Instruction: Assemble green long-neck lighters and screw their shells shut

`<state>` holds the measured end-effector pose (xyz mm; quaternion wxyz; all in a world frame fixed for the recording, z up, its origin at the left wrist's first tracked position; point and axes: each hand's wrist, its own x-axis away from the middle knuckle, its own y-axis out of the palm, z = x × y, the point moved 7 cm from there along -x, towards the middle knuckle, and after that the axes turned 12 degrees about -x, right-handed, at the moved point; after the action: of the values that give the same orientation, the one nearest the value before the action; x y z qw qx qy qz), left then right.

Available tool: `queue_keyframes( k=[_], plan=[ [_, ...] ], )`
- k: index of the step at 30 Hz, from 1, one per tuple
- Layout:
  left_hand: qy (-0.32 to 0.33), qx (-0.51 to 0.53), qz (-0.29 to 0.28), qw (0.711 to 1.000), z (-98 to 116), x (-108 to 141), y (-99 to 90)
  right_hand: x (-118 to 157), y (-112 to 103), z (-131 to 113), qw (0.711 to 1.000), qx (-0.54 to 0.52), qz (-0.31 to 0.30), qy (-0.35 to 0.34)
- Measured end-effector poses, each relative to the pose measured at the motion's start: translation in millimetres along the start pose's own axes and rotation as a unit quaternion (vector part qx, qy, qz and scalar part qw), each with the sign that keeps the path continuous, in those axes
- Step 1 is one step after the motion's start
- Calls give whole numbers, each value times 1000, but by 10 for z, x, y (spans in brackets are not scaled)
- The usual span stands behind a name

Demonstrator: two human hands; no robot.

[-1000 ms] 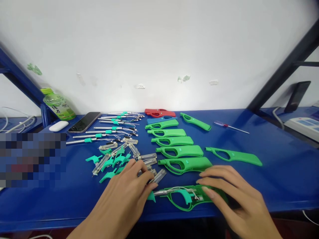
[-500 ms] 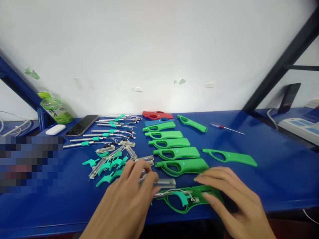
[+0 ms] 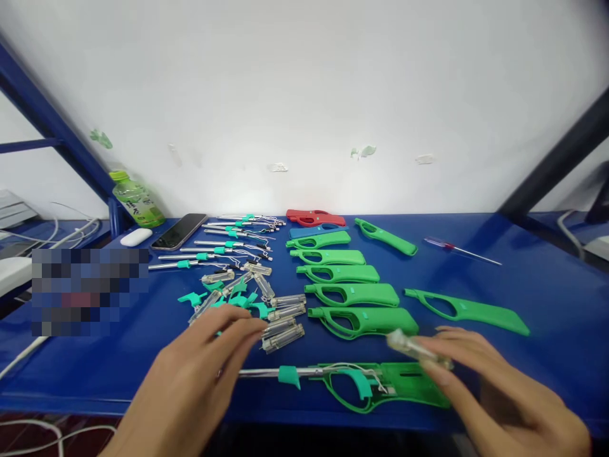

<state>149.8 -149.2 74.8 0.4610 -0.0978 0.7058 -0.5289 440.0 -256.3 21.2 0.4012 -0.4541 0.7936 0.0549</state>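
A small clear lighter fuel tank (image 3: 421, 348) is pinched between the thumb and fingers of my right hand (image 3: 504, 387), above the right end of an opened green lighter shell (image 3: 419, 384). That shell lies at the table's front with its hollow side up. Inside it are a teal trigger (image 3: 360, 383) and white wires, and a metal rod (image 3: 259, 373) with a teal collar extends left. My left hand (image 3: 200, 368) hovers over the rod's left end, fingers loosely stretched out, nothing visible in them. Just beyond its fingertips lie several more clear tanks (image 3: 284, 338).
Green shells (image 3: 364, 294) form a column in the middle, with blue and red ones behind. Rod assemblies (image 3: 223, 251) and teal triggers (image 3: 240, 299) lie left. A screwdriver (image 3: 461, 251) is at right; a phone (image 3: 179, 231), white case (image 3: 136, 237) and bottle (image 3: 137, 200) stand back left.
The clear tank has passed from my left hand to my right hand. My left hand has moved left and down off the tanks, and the view has shifted left.
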Motion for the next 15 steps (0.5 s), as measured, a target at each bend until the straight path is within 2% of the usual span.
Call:
queue_keyframes(
  k=[1, 3, 6, 10, 15],
  plan=[
    [-15, -9, 1, 1000, -110, 24, -11, 27, -60, 94, 999, -2, 23, 35],
    [-35, -15, -20, 999, -274, 83, 27, 60, -113, 220, 996, -6, 31, 78],
    [-77, 6, -80, 994, -429, 174, 179, 65, -94, 259, 997, -14, -5, 73],
    [-107, 29, -136, 984, -502, 231, 349, 77, -78, 255, 998, -22, -20, 60],
    [-112, 40, -178, 977, -527, 220, 459, 78, -54, 234, 998, -22, -26, 52]
  ],
)
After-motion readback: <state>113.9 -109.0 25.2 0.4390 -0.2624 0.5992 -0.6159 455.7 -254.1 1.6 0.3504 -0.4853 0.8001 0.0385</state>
